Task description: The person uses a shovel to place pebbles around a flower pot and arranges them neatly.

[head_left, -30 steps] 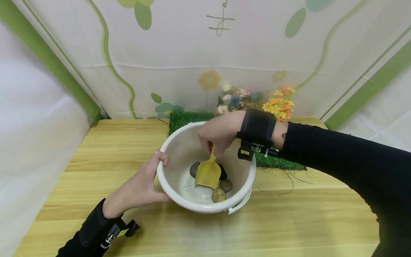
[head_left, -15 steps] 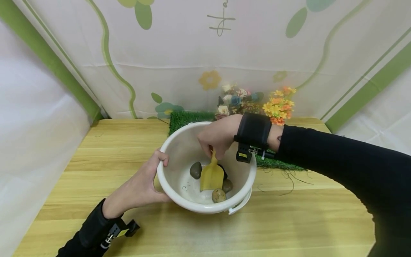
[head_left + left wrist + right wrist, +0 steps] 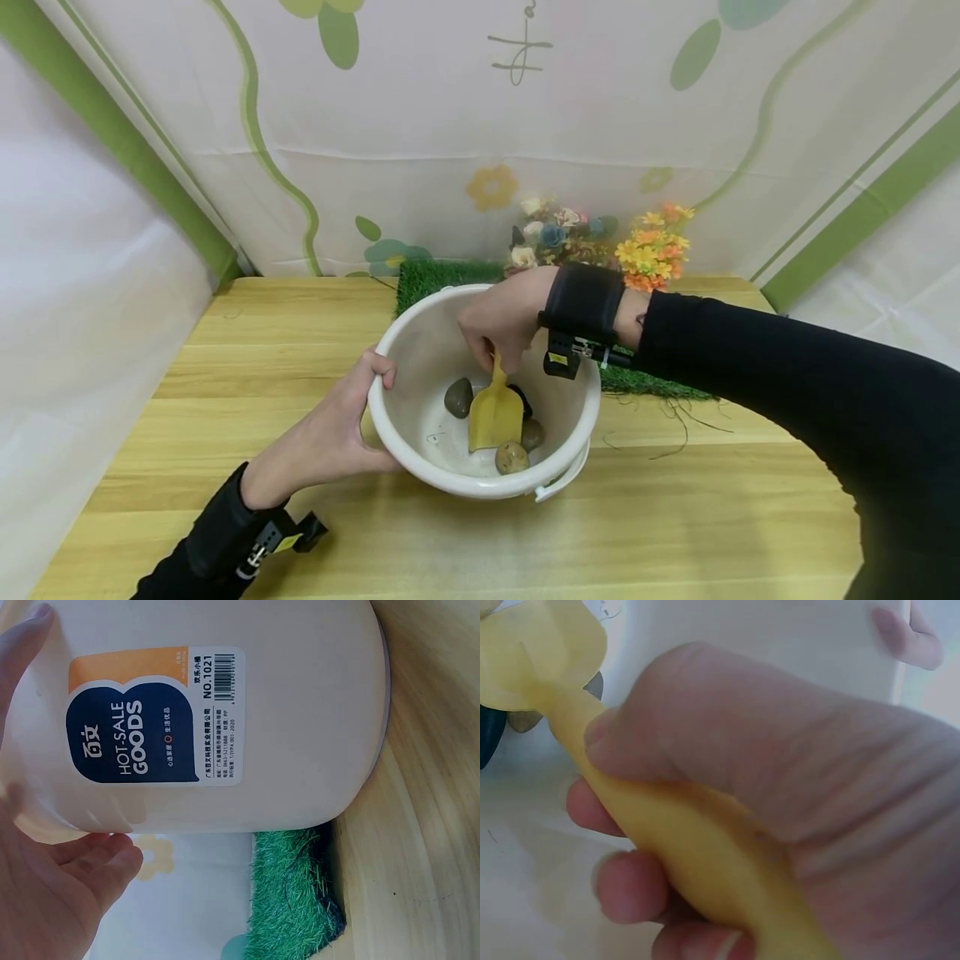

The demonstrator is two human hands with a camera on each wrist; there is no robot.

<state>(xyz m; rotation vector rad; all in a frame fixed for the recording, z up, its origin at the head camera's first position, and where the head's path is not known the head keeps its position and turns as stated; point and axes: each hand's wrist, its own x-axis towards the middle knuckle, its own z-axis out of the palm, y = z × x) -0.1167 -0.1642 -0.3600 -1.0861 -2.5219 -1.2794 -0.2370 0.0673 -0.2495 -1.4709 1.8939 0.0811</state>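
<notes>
Left hand point(image 3: 330, 437) grips bucket point(image 3: 405, 450) rim; right hand point(image 3: 502, 321) clasps scoop point(image 3: 495, 412) — stones point(image 3: 512, 456) crowd it.

The shovel point(image 3: 495, 410) was yellow, the basin point(image 3: 420, 350) off-white with a navy and orange label point(image 3: 154, 727), the stones point(image 3: 512, 457) grey, brown and speckled tan.

Beneath the hands lies a light wooden slatted table point(image 3: 675, 517), and beyond them hangs a pale fabric backdrop with green leaf patterns point(image 3: 420, 133).
</notes>
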